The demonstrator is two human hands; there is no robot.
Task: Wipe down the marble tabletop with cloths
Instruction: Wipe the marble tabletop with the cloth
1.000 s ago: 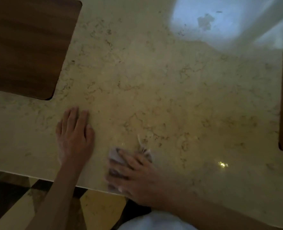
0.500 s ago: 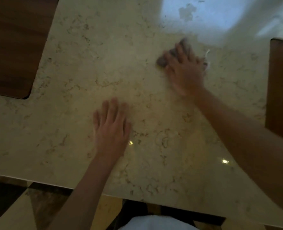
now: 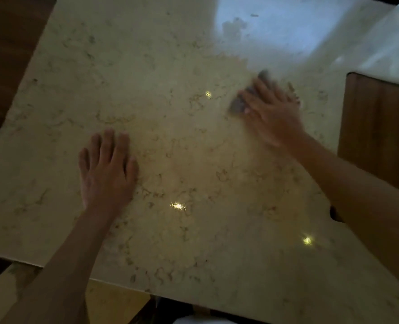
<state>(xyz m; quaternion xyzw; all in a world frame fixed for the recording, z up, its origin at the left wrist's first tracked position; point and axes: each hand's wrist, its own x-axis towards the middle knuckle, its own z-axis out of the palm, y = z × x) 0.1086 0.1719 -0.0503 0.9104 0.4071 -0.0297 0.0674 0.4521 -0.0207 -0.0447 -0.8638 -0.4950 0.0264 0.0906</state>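
Note:
The beige veined marble tabletop [image 3: 170, 118] fills most of the head view. My right hand [image 3: 272, 111] presses flat on a small grey cloth [image 3: 238, 104] at the table's right of centre; only the cloth's left edge and a bit above my fingers show, and the hand is blurred. My left hand [image 3: 107, 169] lies palm down on the bare marble nearer the front edge, fingers slightly spread, holding nothing.
Dark wooden chair seats show at the far left [image 3: 9, 54] and at the right [image 3: 378, 132], tucked against the table's edges. The table's front edge [image 3: 123, 286] runs along the bottom, with patterned floor below. A bright window reflection [image 3: 275, 26] lies at the far side.
My right hand swept the cloth from the front edge out to the far middle, then back a little toward me. My left hand stayed flat on the marble.

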